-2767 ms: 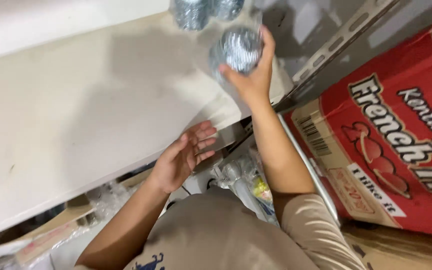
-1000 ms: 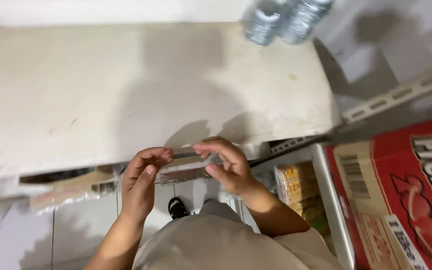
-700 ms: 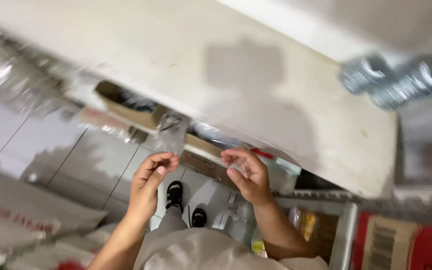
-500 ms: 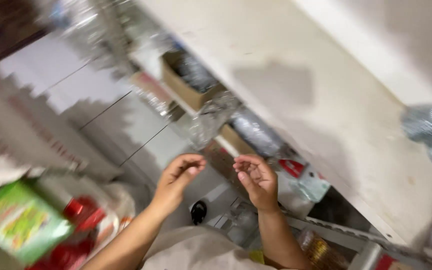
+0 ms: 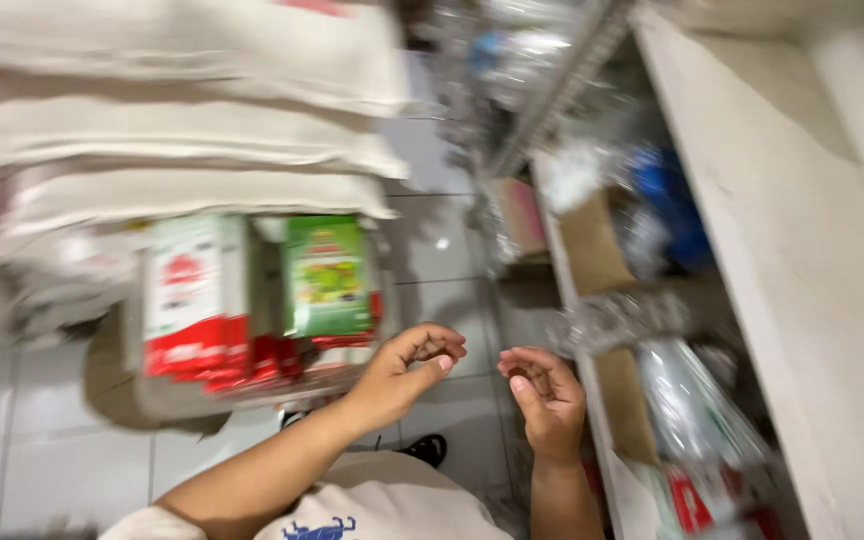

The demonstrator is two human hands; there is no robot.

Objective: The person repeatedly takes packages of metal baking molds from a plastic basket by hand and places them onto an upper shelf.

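My left hand [image 5: 407, 372] and my right hand [image 5: 546, 396] hang side by side in front of my chest, over the tiled floor. Both have their fingers curled loosely inward. I see nothing held in either one. The hands are a short gap apart and touch nothing. My right hand is nearest to the edge of a low shelf [image 5: 592, 420] holding plastic-wrapped goods [image 5: 697, 420]. The picture is blurred by head motion.
A white shelf top [image 5: 802, 260] runs along the right, with cardboard boxes [image 5: 592, 240] and wrapped packs below it. On the left, stacked pale sacks [image 5: 182, 110] lie above red, white and green packets [image 5: 262, 300] on the tiled floor [image 5: 32, 470].
The view has swung left, away from the white shelf top with the foil cups, toward the floor and sacks. My hands have come off the shelf edge and drawn slightly apart.
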